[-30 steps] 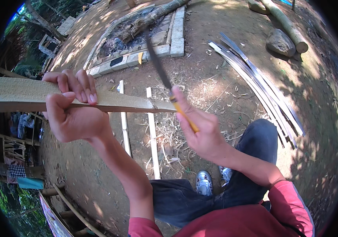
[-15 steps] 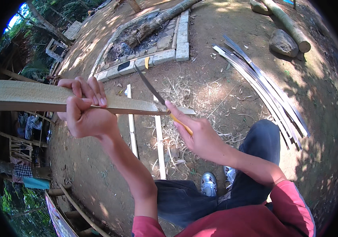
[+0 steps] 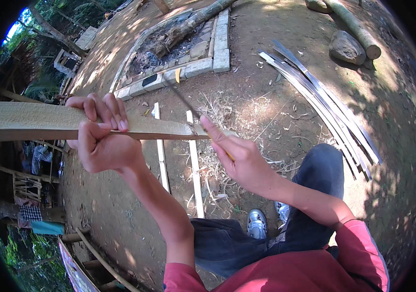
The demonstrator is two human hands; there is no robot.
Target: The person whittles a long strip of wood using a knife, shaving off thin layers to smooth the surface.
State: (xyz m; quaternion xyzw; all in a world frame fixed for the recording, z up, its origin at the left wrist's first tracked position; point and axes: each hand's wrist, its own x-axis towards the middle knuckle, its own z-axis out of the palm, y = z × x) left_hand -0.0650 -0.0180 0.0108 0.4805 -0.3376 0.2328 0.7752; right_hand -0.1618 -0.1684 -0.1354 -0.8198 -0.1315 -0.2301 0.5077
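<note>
Bamboo slat (image 3: 47, 121) clenched in left hand (image 3: 102, 141); right hand (image 3: 239, 155) fingers grasping knife (image 3: 183, 100).

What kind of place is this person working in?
Most likely a rural outdoor yard used for bamboo work: bare dirt ground, a stone-edged fire pit, and a pile of split strips lying in the sun.
</note>
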